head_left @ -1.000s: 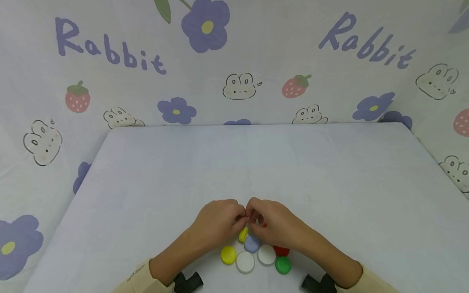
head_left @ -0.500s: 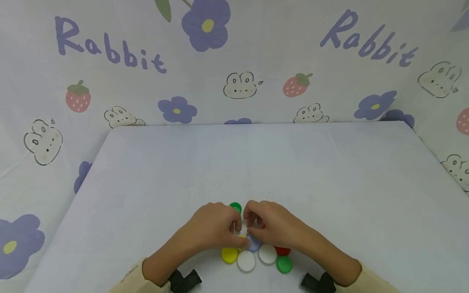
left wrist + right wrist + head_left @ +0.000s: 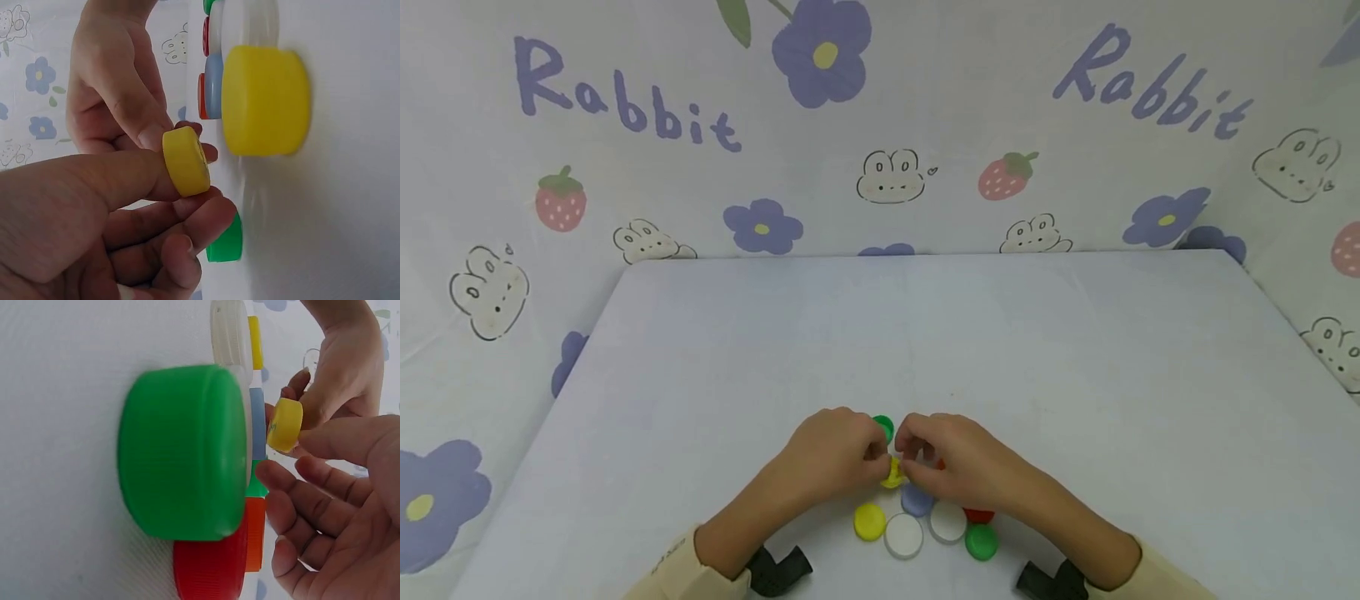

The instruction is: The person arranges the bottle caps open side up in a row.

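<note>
Between thumb and fingers my left hand (image 3: 835,450) pinches a small yellow bottle cap (image 3: 185,161), raised off the table and tilted on edge. Close on its right is my right hand (image 3: 958,454); in the right wrist view its thumb reaches the cap's edge while the other fingers stand loosely bent and apart from it. Beyond the left fingers a green cap (image 3: 883,427) lies partly covered. An orange-red cap (image 3: 254,534) is mostly hidden behind the right hand in the head view.
Nearer the body lie several caps: a lilac one (image 3: 917,500), a yellow one (image 3: 870,522), two white ones (image 3: 904,536), a red one (image 3: 979,516) and a green one (image 3: 981,542). The white table (image 3: 880,333) stretches back to a printed cloth (image 3: 955,92).
A green cap has come into view beyond the left hand. The left hand has dipped to the yellow cap beside the lilac one, taken hold of it and raised it toward the right hand.
</note>
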A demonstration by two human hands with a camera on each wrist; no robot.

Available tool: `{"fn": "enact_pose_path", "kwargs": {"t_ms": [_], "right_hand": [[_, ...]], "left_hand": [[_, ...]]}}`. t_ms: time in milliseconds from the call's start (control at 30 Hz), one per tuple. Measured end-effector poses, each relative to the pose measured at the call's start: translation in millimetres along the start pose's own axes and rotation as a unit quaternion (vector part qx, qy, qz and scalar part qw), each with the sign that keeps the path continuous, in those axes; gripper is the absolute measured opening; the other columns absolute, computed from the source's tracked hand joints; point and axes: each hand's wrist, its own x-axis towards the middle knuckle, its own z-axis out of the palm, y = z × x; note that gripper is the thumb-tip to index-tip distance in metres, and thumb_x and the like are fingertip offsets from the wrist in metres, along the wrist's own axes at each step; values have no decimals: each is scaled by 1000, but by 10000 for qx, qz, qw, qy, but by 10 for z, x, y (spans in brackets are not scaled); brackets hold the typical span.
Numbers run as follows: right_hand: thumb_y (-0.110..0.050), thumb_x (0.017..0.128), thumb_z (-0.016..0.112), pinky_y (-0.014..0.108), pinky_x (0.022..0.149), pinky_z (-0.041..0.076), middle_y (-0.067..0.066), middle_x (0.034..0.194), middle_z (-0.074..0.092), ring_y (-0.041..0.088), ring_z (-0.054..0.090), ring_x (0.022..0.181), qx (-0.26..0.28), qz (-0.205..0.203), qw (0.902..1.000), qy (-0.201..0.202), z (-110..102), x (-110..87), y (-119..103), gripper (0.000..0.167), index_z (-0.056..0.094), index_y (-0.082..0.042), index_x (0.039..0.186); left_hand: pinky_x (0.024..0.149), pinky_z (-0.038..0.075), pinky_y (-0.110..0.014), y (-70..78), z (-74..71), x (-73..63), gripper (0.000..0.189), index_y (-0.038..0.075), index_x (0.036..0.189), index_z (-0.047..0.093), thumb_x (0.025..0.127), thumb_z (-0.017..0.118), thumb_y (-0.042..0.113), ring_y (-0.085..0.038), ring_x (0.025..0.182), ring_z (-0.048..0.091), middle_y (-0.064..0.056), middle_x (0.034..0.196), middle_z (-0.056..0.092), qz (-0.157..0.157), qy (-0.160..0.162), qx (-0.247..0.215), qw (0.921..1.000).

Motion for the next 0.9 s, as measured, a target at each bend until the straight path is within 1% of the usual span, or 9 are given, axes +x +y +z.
{"fn": "enact_pose_path", "kwargs": {"t_ms": [67, 167, 300, 400, 467, 600, 667, 733, 900], "right_hand": [[-10, 94, 72, 28, 73, 54, -12, 92, 65, 6, 60, 82, 90, -61, 9999, -6, 3, -2, -5, 10, 66, -14, 102], [-14, 91, 77, 28, 72, 55, -11, 93, 66, 7, 61, 83, 47, -112, 9999, 88, 7, -11, -19, 16, 67, -13, 103], [-19, 86, 84, 26, 72, 54, -10, 93, 67, 11, 61, 84, -268, -29, 9992, 296, 12, -21, -32, 25, 69, -14, 105], [-17, 84, 85, 25, 72, 53, -9, 96, 68, 11, 60, 85, -476, 109, 9980, 398, 8, -18, -24, 27, 71, -14, 107], [-14, 84, 85, 24, 72, 53, -6, 100, 70, 13, 61, 87, -555, 174, 9973, 446, -3, -17, -9, 29, 71, -13, 109], [-9, 83, 85, 25, 74, 53, -3, 104, 71, 15, 61, 88, -704, 316, 9958, 491, -35, -14, 18, 32, 72, -10, 112], [-8, 82, 85, 26, 76, 53, -4, 103, 71, 14, 60, 88, -737, 459, 9951, 483, -49, -10, 26, 31, 72, -11, 111], [-8, 82, 84, 28, 77, 52, -5, 103, 70, 13, 58, 88, -784, 652, 9938, 454, -61, 0, 27, 31, 72, -12, 110], [-6, 82, 82, 30, 76, 51, -7, 91, 65, 12, 55, 84, -988, 921, 9903, 333, -80, 58, 54, 27, 71, -10, 107]], "left_hand": [[49, 25, -21, -20, 3, 6, 27, 17, 63, 62, 88, 71, 12, -4, 50, 33, 12, 51, 36, 3, 59, -45, 10000], [49, 28, -21, -31, 7, 17, 25, 16, 64, 63, 86, 69, 10, -4, 50, 36, 11, 53, 40, 154, 275, -96, 9995], [50, 33, -22, -23, 17, 36, 22, 16, 65, 63, 86, 68, 10, -5, 51, 40, 11, 55, 48, 327, 660, -33, 9973], [53, 37, -23, -12, 21, 44, 14, 13, 74, 71, 88, 67, 11, -6, 54, 44, 8, 62, 56, 299, 788, -88, 9964], [56, 40, -24, -6, 15, 45, 10, 9, 85, 76, 88, 66, 9, -7, 57, 47, 6, 69, 63, 238, 767, -183, 9966], [64, 46, -26, 16, -25, 44, 22, 6, 104, 78, 86, 67, 7, -10, 66, 53, 3, 83, 70, 153, 525, -353, 9979], [67, 47, -27, 27, -33, 56, 24, 5, 107, 77, 85, 69, 8, -11, 69, 54, 3, 84, 68, 137, 403, -370, 9984], [67, 46, -27, 36, -18, 83, 24, 6, 108, 76, 85, 74, 12, -11, 71, 53, 4, 82, 64, 118, 344, -231, 9991], [62, 42, -25, 48, 59, 169, 28, 8, 108, 77, 85, 83, 24, -12, 70, 50, 2, 83, 59, 16, 409, 307, 9987]]}}
